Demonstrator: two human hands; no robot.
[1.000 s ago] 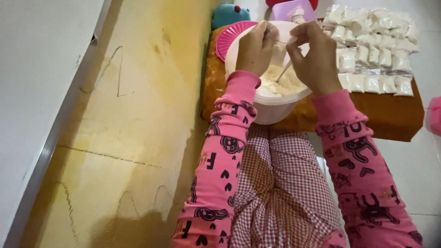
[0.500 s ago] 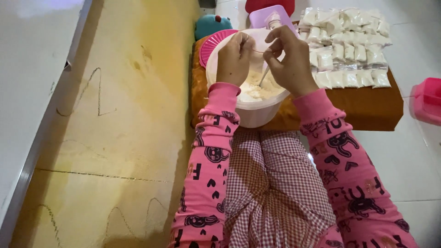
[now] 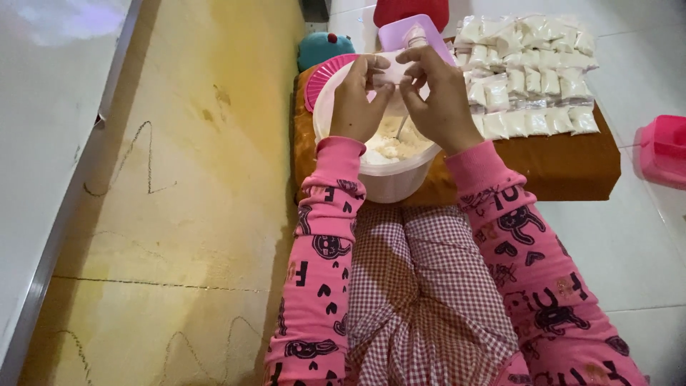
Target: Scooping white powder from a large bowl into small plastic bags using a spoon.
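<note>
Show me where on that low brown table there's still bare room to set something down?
The low brown table is bare along its near edge, below the rows of small white filled bags. Its left end is crowded by the big white plastic bowl, and both hands work above that.

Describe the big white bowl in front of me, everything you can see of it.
The white bowl is a large, round tub, plastic by its look, standing upright on the near edge of a low brown table. It holds a pale, crumbly, creamy mass with a thin utensil handle sticking out of it. The left hand and right hand hover over its opening, hiding the far rim. A pink ribbed lid lies behind its left side.
</note>
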